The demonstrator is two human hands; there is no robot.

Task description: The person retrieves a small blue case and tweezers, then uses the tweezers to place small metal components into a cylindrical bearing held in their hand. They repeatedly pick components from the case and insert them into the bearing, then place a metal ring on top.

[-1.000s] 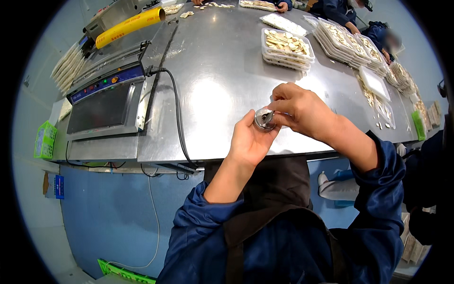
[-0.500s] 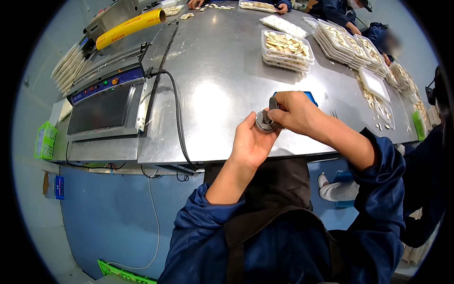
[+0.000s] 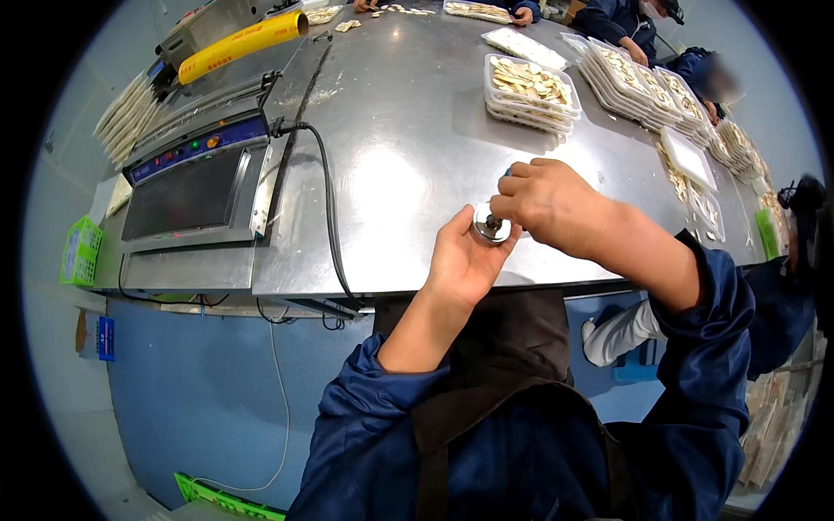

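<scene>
Over the front part of the steel table (image 3: 408, 252), my left hand (image 3: 460, 260) holds a small round silvery metal piece (image 3: 492, 227) with a dark centre. Its palm is turned up, thumb and fingers around the piece's edge. My right hand (image 3: 552, 204) is just above and to the right, fingers curled down against the dark middle of the piece. Whatever those fingers grip is mostly hidden behind the knuckles. A bit of blue shows by the right fingertips.
Stacked clear trays (image 3: 532, 87) of pale slices stand beyond my hands, with more tray stacks (image 3: 621, 82) farther right. A wrapping machine (image 3: 187, 195), its black cable (image 3: 328, 200) and a yellow roll (image 3: 243, 48) are on the left. Other people work along the far side.
My right hand has rolled over the round piece, knuckles up; the grey flat handle seen between its fingers before is hidden now. My left hand has barely moved.
</scene>
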